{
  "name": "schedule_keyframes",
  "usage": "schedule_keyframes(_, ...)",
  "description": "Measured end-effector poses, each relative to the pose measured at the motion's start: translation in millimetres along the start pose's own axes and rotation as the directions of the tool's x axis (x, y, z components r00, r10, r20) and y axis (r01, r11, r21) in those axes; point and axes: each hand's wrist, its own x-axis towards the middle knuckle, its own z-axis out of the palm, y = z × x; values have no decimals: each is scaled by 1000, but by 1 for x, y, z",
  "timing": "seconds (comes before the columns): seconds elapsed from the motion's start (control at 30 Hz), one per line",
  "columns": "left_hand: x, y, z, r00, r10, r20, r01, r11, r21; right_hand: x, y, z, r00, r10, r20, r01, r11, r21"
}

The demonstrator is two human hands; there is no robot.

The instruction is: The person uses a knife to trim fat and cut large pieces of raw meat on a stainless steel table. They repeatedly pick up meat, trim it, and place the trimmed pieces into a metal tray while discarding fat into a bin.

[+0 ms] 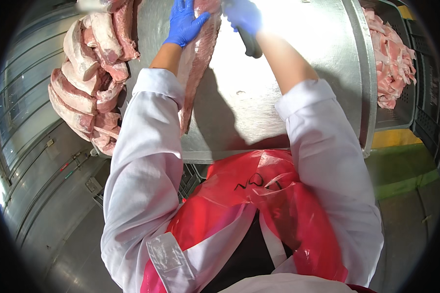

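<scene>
A long strip of raw pink meat [199,63] lies lengthwise on the metal worktable [259,112], running out past the upper edge of the view. My left hand [185,22], in a blue glove, rests flat against the strip's left side with its thumb stretched out over the meat. The fingertips are cut off by the view's edge. To the right of the strip, my gloved right hand [244,17] is closed around a knife [251,45], whose black handle sticks out below the fist. Motion and glare blur this hand, and the blade cannot be made out.
Several thick pieces of meat [88,73] are heaped along the table's left side. Beyond the raised right rim [367,97], a dark crate [400,115] holds pale pink trimmings [388,58]. My red plastic apron [249,171] meets the table's near edge.
</scene>
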Motion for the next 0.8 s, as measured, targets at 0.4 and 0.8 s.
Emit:
schedule_keyframes(0.4,-10,-1,3,996,-69,55,71,996,-50,-102,-4,2,960,136,243,-55,949,-311)
schedule_keyframes(0.8,-66,-17,-9,998,-61,8,61,969,-241,-156,22,26,969,153,193,-92,952,-293)
